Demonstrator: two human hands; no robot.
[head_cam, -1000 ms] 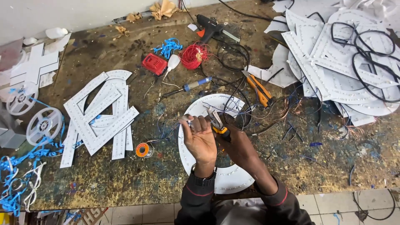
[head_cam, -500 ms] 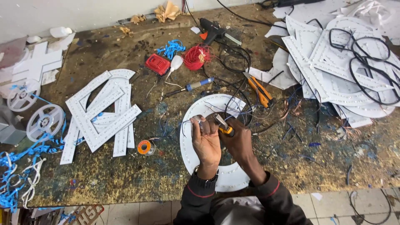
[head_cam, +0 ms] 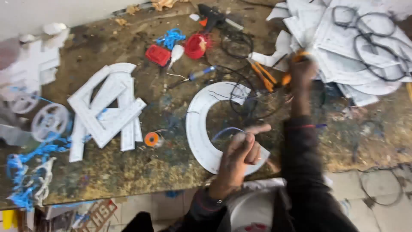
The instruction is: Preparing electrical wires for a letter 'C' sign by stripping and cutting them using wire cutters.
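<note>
My left hand (head_cam: pixel 242 150) is raised over the table's near edge, fingers curled and forefinger out, pinching a thin bluish wire (head_cam: pixel 226 130) that loops above a white C-shaped cut-out letter (head_cam: pixel 196 129). My right hand (head_cam: pixel 301 71), badly blurred, is stretched far forward to the right and closed around a small orange-handled tool (head_cam: pixel 286 80). It hovers just right of orange-handled pliers (head_cam: pixel 262 73) lying on the table among black wires (head_cam: pixel 240 101).
A white A-shaped letter (head_cam: pixel 107 111) lies left, with an orange tape roll (head_cam: pixel 151 138) beside it. Behind are red pieces (head_cam: pixel 157 55), a blue-handled screwdriver (head_cam: pixel 201 74) and a glue gun (head_cam: pixel 214 17). White sheets with black cables (head_cam: pixel 343 34) fill the right; blue cord (head_cam: pixel 25 184) and white reels (head_cam: pixel 49 120) the left.
The hands were together over the C-shaped letter, working the wire with the tool. My right hand has now swung away forward and right; my left hand stays low, still holding the wire.
</note>
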